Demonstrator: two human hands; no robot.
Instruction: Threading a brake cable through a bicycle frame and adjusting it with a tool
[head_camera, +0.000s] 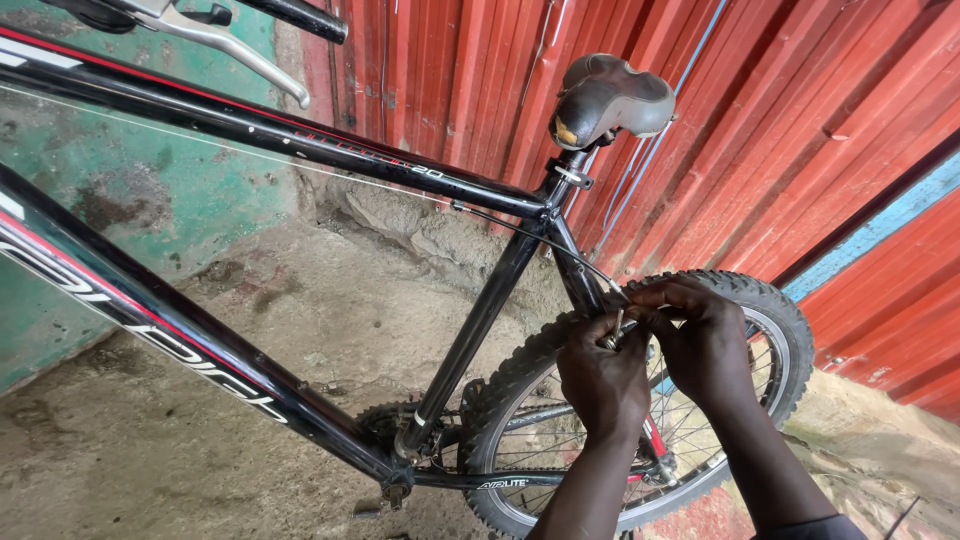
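Between my two hands sits the small silver rear brake fitting (612, 338), pinched tight by my left hand (603, 378) while my right hand (700, 340) closes on it from the other side, directly above the knobby black rear tyre (770, 300). Slipping fingers could, I judge, let the thin steel cable (560, 250), running up toward the worn black saddle (610, 98), spring loose.

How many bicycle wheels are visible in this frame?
1. The rear wheel stands at lower right against the red corrugated wall, with the left hand and right hand working at its top. The front wheel is out of frame.
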